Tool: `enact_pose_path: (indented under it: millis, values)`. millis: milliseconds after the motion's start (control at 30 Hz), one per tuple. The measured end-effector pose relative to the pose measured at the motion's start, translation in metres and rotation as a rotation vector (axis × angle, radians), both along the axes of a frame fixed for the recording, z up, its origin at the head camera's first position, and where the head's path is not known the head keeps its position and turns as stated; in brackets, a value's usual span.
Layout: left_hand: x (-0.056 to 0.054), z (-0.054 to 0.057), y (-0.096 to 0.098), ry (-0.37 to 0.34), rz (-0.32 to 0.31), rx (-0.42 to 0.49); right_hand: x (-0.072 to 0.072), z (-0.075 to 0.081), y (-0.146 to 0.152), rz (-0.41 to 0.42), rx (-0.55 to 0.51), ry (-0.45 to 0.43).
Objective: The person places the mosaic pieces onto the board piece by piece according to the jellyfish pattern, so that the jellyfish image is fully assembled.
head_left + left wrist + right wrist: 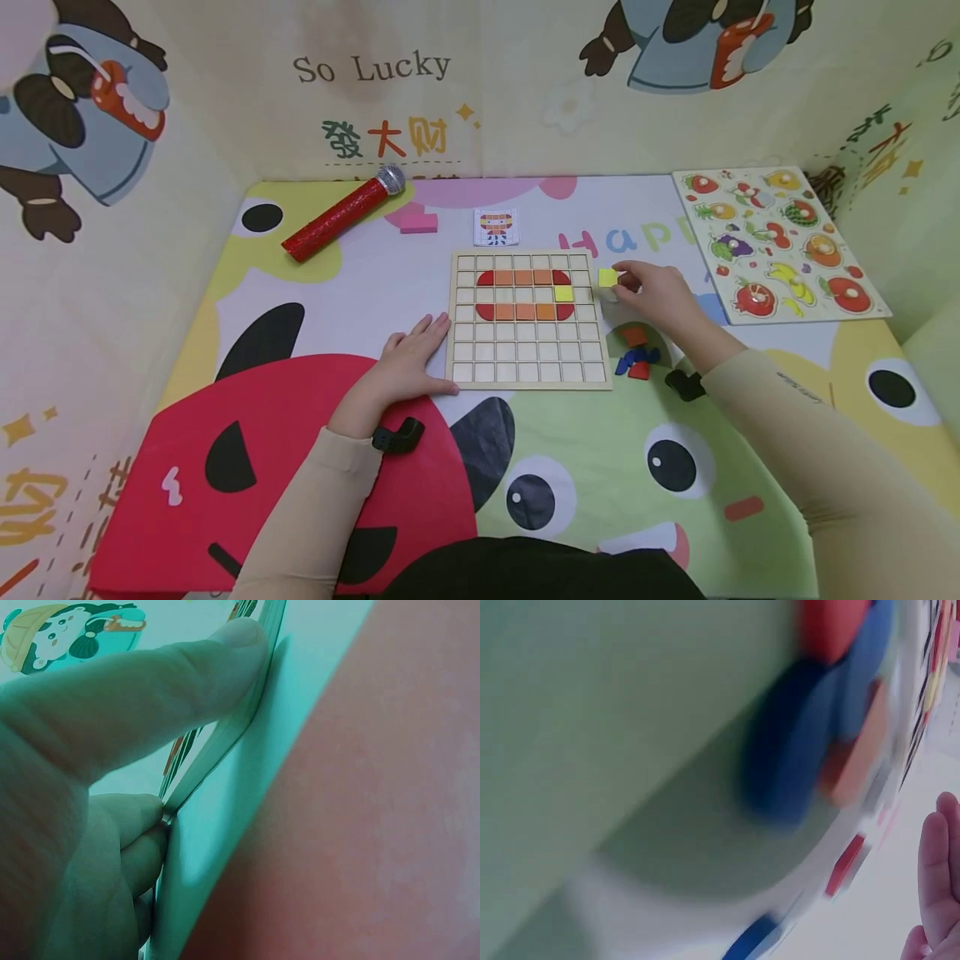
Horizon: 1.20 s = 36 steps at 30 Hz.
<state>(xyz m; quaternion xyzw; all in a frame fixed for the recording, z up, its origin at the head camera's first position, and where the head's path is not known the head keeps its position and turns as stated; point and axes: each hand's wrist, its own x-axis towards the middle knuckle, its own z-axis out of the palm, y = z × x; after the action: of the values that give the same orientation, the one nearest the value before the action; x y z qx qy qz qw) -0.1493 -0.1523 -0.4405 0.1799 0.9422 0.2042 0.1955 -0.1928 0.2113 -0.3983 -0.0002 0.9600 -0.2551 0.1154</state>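
Yellow square tile [607,277] just right of pale grid board [524,352], partly filled

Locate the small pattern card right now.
In the head view, the pattern card lies just beyond the far edge of the grid board, with the pink block to its left.

hidden, cropped and blurred

in the head view, the right hand [660,300] covers one edge of the yellow square [607,278]. we find the sleeve lettering [799,387] and the details on the picture card [496,227] too small. in the left wrist view, we lose part of the board [525,352] behind the left hand [407,360]. in the right wrist view, we see blue pieces [784,742] blurred and the right hand cropped.
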Motion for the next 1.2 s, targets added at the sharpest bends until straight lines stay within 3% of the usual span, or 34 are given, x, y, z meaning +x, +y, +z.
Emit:
enact_pose_path:
  millis: [233,467,767,1000,1200]
  values:
    - [0.0,-0.002,0.001,0.001,-0.008,-0.005,-0.005,-0.006,-0.025,-0.016,-0.08,-0.034]
    - [0.0,-0.001,0.001,0.003,-0.008,0.0,-0.01,-0.005,-0.061,0.027,-0.132,0.006]
    - [0.0,-0.001,0.0,0.001,-0.007,0.011,-0.014,-0.006,-0.106,-0.003,-0.209,0.011]
    - [-0.002,0.0,-0.001,-0.009,-0.004,0.009,-0.012,-0.008,-0.131,0.003,-0.213,0.008]
    - [-0.002,0.001,-0.001,-0.029,0.001,-0.002,-0.015,-0.01,-0.145,0.012,-0.135,0.005]
